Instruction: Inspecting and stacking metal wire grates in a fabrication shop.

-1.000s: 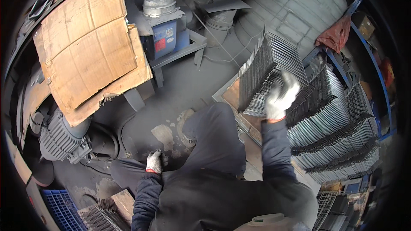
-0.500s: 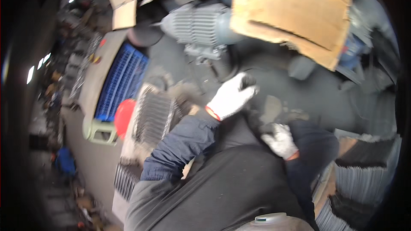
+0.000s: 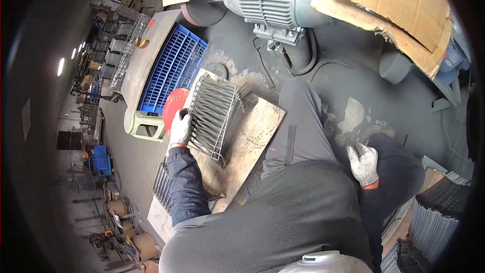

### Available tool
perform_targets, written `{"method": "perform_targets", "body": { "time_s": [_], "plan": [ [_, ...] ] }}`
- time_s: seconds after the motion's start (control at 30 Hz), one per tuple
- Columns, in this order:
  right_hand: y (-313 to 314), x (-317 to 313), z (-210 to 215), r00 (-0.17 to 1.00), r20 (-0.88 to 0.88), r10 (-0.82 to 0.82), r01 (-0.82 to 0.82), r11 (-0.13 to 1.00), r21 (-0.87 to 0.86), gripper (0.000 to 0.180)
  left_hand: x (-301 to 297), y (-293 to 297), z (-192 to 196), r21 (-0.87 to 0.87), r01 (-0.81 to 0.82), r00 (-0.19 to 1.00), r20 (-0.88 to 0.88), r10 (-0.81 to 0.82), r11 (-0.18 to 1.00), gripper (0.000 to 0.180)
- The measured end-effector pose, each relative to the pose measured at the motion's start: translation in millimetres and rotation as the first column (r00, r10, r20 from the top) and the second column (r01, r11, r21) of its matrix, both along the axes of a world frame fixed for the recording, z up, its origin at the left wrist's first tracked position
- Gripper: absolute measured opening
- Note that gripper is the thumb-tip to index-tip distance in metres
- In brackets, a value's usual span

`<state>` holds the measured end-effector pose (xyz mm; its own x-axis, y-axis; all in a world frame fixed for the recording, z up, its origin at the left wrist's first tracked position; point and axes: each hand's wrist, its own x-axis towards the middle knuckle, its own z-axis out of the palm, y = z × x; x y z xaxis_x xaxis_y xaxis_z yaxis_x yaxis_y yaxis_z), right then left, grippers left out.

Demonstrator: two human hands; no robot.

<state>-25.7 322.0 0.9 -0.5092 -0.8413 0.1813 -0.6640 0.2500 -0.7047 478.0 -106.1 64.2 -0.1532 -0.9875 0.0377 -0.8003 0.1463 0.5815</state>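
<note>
A wire basket (image 3: pixel 222 116), packed with thin dark metal strips, stands on a worn wooden board (image 3: pixel 252 144) left of my legs. My left hand (image 3: pixel 180 129), in a white glove, is closed at the basket's left edge; its fingertips are partly hidden there. Across my thigh lies one dark flat metal strip (image 3: pixel 290 145). My right hand (image 3: pixel 362 164), also gloved, rests by my right knee with loosely bent fingers apart and nothing seen in it.
Ahead stands a grey electric motor (image 3: pixel 273 5) with a grinding wheel (image 3: pixel 204 5). Cardboard (image 3: pixel 384 5) hangs at the front right. A red round object (image 3: pixel 175 107), a blue plastic crate (image 3: pixel 172 68) and a green stool (image 3: pixel 144 125) sit left. Stacked metal strips (image 3: pixel 437 217) are at right.
My left hand has moved from in front of my lap leftward to the wire basket. My right hand has stayed near the right knee. The whole view has shifted, and the earlier blur is gone.
</note>
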Motion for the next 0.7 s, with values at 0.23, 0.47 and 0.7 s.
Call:
{"method": "perform_targets", "body": {
  "time_s": [0.23,0.47,0.7],
  "plan": [
    [-1,8,-10,0.998,-0.014,-0.06,0.06,0.998,-0.009,0.026,-28,4,17,-0.171,0.023,0.962,0.271,0.025,0.985,0.031],
    [7,-6,-18,0.997,0.024,-0.068,0.063,0.984,0.167,0.026,-33,15,64,-0.318,0.025,0.968,0.245,0.057,0.948,0.032],
    [5,-3,-14,0.925,0.379,-0.01,0.028,0.999,-0.042,0.077,-106,60,144,-0.316,0.054,0.998,-0.02,-0.064,0.947,0.027]
  ]
}}
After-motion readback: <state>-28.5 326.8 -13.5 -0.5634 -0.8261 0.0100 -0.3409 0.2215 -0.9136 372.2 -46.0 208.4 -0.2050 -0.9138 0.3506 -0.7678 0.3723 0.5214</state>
